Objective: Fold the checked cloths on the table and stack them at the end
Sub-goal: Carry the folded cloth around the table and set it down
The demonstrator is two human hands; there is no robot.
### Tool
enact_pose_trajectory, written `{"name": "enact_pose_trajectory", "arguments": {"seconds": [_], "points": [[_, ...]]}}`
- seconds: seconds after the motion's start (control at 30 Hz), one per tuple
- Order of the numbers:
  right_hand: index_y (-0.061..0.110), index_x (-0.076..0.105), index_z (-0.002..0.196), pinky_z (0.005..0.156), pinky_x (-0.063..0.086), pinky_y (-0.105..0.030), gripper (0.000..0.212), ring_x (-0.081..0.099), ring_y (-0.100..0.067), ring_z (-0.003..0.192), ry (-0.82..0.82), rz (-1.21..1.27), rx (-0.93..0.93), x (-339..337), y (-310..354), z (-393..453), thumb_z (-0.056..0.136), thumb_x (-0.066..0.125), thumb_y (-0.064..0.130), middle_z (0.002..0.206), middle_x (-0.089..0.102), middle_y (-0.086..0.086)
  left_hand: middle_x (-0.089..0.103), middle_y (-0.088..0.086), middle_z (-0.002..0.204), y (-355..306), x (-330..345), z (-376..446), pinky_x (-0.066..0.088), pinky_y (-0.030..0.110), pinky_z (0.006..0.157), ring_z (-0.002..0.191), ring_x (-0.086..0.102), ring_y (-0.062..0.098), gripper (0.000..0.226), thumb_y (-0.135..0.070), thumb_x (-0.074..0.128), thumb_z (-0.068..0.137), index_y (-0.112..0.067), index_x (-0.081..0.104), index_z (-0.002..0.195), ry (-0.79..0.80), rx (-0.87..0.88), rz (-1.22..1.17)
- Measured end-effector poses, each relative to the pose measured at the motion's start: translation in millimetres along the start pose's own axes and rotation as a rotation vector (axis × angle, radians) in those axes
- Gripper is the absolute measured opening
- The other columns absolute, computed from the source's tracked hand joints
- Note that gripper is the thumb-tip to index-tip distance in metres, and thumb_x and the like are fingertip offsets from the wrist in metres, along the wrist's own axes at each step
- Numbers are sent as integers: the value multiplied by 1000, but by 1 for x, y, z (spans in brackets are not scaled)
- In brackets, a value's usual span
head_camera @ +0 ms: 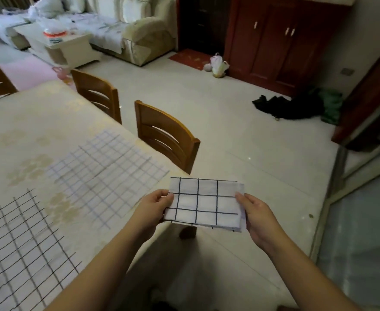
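Observation:
A small folded white cloth with dark checks is held in the air just off the table's right corner. My left hand pinches its left edge and my right hand pinches its right edge. Two more checked cloths lie spread flat on the table: one with pale blue-grey lines in the middle, and one with black lines at the near left, cut off by the frame's edge.
Two wooden chairs stand along the table's far side, a third at the far left. Beyond lie a tiled floor, a sofa, a low white table, a red cabinet and dark clothes on the floor.

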State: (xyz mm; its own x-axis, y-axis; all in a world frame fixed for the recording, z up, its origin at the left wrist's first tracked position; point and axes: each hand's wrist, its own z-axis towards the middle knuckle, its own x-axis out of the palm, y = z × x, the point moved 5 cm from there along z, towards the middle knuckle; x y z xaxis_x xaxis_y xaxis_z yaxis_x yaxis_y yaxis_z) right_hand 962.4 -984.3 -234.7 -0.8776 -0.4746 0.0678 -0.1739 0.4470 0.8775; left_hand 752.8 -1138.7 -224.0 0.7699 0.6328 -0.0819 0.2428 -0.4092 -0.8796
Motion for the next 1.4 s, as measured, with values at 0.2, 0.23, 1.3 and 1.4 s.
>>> {"name": "enact_pose_trajectory", "arguments": {"seconds": [0.2,0.23,1.3,1.4], "points": [[14,71,100,59,50,-23,19,65,-17,87,-57,24,7,-38,2,0,98,57,27,96,73,-2,74,6,94,-5,46,6,60,39,81,85,72,20,19,-28,54,99,-15,67,102,23,18,39],[14,71,97,60,50,-25,18,65,-17,84,-71,19,-2,-43,3,3,97,58,26,93,74,-2,74,5,94,-8,50,9,60,39,81,85,72,19,19,-28,53,99,-16,68,102,36,30,66],[10,72,103,86,56,-39,16,72,-25,95,-183,49,-87,-93,96,172,96,59,17,98,76,-7,54,-2,63,-112,130,192,46,15,53,55,55,4,18,-20,58,96,-6,67,88,230,133,202],[11,73,99,83,55,-37,13,72,-26,94,-157,48,-78,-112,108,204,95,61,15,96,77,-6,59,0,66,-122,150,211,49,17,57,61,60,10,18,-23,59,95,-9,69,91,165,119,219]]}}
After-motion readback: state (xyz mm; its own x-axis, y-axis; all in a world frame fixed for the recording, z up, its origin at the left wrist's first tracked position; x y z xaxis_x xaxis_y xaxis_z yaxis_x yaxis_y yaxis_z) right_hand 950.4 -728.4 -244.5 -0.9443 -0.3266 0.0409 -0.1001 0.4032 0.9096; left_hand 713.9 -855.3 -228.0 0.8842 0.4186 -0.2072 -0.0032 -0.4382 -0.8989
